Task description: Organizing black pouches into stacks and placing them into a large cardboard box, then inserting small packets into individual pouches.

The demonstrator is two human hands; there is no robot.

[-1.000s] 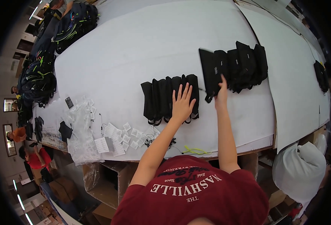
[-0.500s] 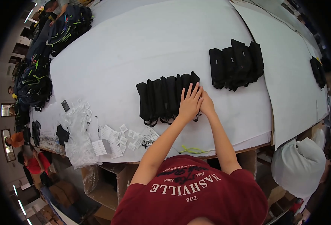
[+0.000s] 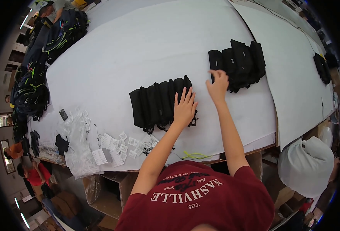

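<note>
Through my feed, the left hand lies palm down, fingers spread, on the right end of the near row of black bags on the white desk. The right hand, arm outstretched, has its fingers half bent and thumb apart by the far row of black bags; contact I cannot tell.

We looked down from the wearer's head through one wide fisheye (the left of a side-by-side pair), close above the dark red shirt and out across the broad white table, its edges bowed.
</note>
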